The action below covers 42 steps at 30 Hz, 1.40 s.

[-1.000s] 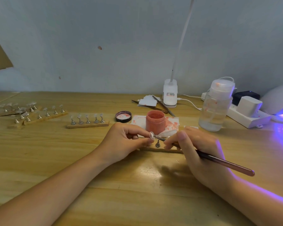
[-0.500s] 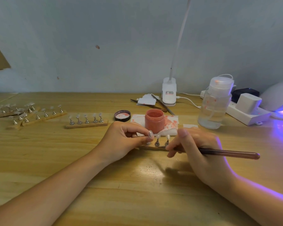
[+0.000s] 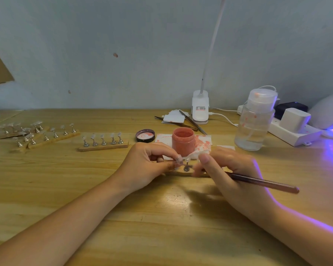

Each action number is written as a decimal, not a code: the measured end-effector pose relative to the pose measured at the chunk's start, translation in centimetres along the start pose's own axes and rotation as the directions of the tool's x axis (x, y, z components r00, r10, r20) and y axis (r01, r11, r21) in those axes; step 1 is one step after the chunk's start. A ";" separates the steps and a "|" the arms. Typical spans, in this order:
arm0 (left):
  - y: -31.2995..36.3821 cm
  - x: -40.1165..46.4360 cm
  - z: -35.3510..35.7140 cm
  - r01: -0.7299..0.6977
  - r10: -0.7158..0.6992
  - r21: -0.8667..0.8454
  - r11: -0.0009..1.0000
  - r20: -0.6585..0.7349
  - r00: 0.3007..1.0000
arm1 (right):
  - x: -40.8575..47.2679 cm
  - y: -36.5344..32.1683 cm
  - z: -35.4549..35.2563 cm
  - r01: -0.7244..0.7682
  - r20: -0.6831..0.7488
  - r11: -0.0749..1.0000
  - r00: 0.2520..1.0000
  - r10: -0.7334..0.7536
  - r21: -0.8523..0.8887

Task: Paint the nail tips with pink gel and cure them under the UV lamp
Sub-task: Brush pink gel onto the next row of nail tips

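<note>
While the left hand (image 3: 148,166) pinches a clear nail tip (image 3: 179,160) on its small metal stand between thumb and forefinger, the right hand (image 3: 233,175) grips a brush (image 3: 261,182), its fingers curled round the handle and its bristle end blurred between the two hands. Half a second ago the brush lay nearly level with its bristle end drawn back from the tip; now it slants down toward the tip again, much as it did a second ago. That reads as another stroke beginning, so painting of this tip is likely unfinished. No pink shows on it yet, though the blur makes that hard to judge.

Just beyond the hands stands the open pot (image 3: 183,140) of pink gel on a stained paper wipe (image 3: 204,143), with its lid (image 3: 145,135) a little to the left. Under the hands lies a wooden strip (image 3: 181,172) carrying another stand (image 3: 186,167). Further strips of clear tips (image 3: 103,143) wait well to the left of the left hand, none visibly pink. Far to the right of the right hand the UV lamp (image 3: 331,116) glows violet across the desk (image 3: 161,217), lit and ready. A clear bottle (image 3: 255,121) stands between pot and lamp. Judged from this, curing is some way off.
</note>
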<state>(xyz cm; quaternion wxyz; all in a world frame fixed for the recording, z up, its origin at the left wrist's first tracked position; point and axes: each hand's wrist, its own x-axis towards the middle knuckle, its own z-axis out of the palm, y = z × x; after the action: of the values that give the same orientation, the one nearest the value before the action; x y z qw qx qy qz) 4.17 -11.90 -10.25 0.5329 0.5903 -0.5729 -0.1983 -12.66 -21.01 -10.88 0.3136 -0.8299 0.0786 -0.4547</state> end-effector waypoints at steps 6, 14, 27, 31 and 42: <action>0.1 0.0 0.1 -0.015 0.015 0.000 1.000 0.005 1.000 | 0.1 -0.1 0.1 0.047 -0.015 0.998 0.999 -0.047 -0.036; 0.1 0.1 0.1 -0.035 0.035 0.048 0.998 -0.004 0.999 | 0.1 -0.1 0.0 0.030 0.004 0.999 1.000 -0.029 -0.030; 0.1 -0.1 0.0 -0.007 0.009 0.041 0.999 -0.042 0.999 | 0.1 -0.5 -0.2 -0.040 -0.063 0.993 0.997 0.047 0.111; 0.3 -0.2 0.2 0.002 0.003 0.075 0.997 -0.058 0.998 | 0.1 -0.4 -0.1 -0.036 -0.036 0.994 0.999 0.040 0.102; 0.0 -0.1 0.3 0.037 -0.034 0.036 0.999 -0.098 0.995 | -0.1 -0.3 0.1 -0.049 0.056 0.998 0.997 0.047 0.049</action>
<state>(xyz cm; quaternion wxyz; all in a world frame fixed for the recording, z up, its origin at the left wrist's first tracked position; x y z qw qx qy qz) 3.86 -11.91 -10.38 0.5455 0.6194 -0.5391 -0.1679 -12.65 -20.71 -10.85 0.3474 -0.8317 0.0783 -0.4259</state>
